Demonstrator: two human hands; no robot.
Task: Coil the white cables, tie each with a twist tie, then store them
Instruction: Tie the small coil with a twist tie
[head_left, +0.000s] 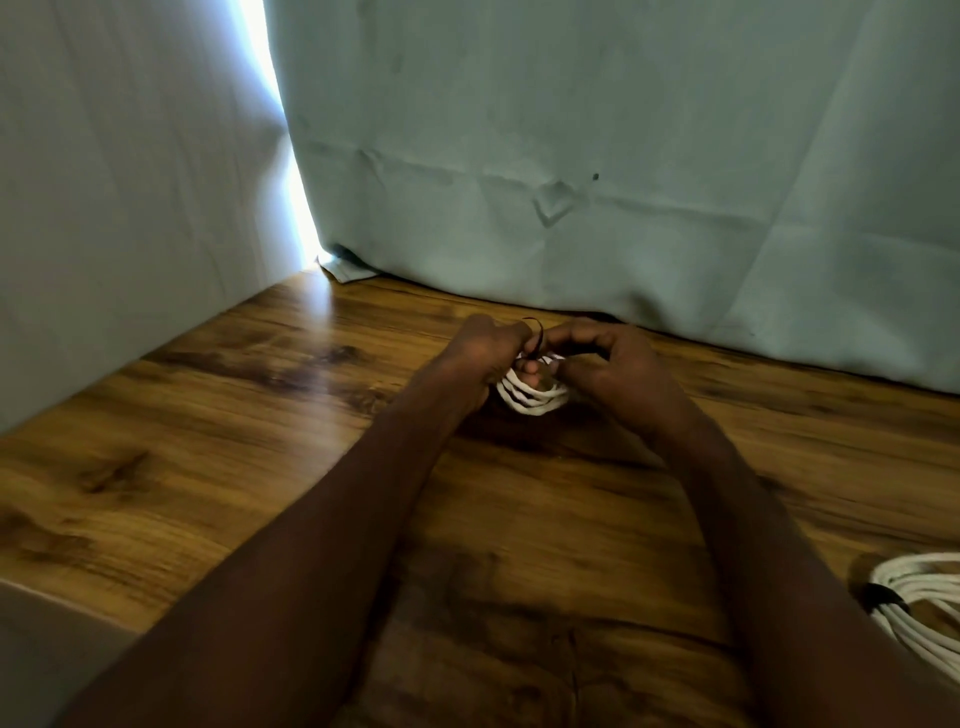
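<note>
Both hands, left hand and right hand, grip the coiled cable (fingers pinching a dark twist tie)

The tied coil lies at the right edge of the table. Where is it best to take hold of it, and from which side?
Grip the tied coil at its black tie, coming from above and the left. There the strands are gathered into one narrow bundle, and that side faces the bare table; the far side runs out of frame.

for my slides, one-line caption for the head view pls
Both hands, left and right, wrap a dark twist tie around a coiled white cable.
</note>
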